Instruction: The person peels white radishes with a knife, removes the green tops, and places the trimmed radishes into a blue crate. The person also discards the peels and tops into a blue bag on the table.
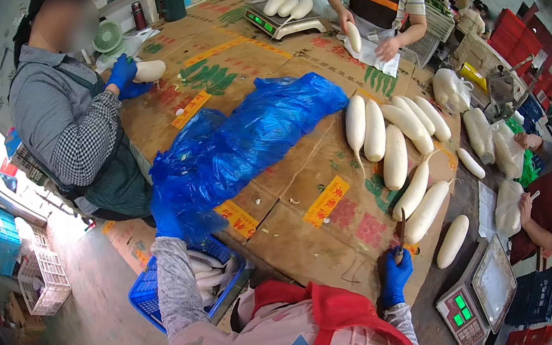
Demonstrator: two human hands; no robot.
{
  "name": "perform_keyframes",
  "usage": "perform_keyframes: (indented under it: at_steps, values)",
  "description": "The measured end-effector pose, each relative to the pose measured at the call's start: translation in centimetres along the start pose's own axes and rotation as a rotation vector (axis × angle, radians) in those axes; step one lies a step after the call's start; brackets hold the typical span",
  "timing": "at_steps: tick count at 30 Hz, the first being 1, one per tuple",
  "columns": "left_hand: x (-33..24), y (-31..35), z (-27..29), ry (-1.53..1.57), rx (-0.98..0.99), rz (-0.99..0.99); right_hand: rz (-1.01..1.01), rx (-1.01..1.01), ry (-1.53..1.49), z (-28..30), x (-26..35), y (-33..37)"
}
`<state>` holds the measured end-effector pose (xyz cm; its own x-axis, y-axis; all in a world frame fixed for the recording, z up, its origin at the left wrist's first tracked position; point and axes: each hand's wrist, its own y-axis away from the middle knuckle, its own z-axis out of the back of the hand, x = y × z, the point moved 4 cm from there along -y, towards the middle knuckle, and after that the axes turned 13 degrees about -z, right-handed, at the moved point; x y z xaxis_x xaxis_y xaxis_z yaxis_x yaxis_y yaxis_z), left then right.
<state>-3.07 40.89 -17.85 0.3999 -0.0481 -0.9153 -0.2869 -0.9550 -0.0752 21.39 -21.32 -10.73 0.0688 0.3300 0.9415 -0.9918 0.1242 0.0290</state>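
Observation:
My left hand (pixel 167 221), in a blue glove, is closed on the near left end of a big crumpled blue plastic bag (pixel 250 141). The bag stretches across the cardboard-covered table; what it holds is hidden. My right hand (pixel 396 276), gloved too, grips a small knife (pixel 403 225) at the table's right edge, blade pointing away from me. Just beyond the blade lies a white radish (pixel 427 213), and several more white radishes (pixel 395 155) lie side by side farther off. Below my left forearm, a blue crate (pixel 147 291) holds several radishes.
Across the table one person holds a radish (pixel 150 70) at left; another holds a radish (pixel 353 37) beside a scale (pixel 285 21) loaded with radishes. A second scale (pixel 463 316) stands near my right arm. Filled plastic bags (pixel 479 135) and another person are at right.

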Motion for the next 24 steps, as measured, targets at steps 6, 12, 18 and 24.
perform_keyframes:
  at_steps: [6, 12, 18, 24]
  values:
    - [-5.5, 0.1, -3.6, -0.294, -0.103, -0.324, -0.032, 0.0, -0.039, 0.1, 1.0, 0.5]
    - [-5.2, -3.2, -3.8, -0.362, -0.314, -0.452, 0.009, -0.015, 0.043, 0.4, 0.0, 0.0]
    - [-3.4, -4.9, -2.3, -0.788, -0.409, -0.329, 0.002, 0.003, 0.006, 0.3, -0.4, -0.1]
    - [-6.2, -3.8, -3.0, -1.162, -0.276, -0.174, -0.005, -0.017, 0.038, 0.2, 0.1, 0.1]
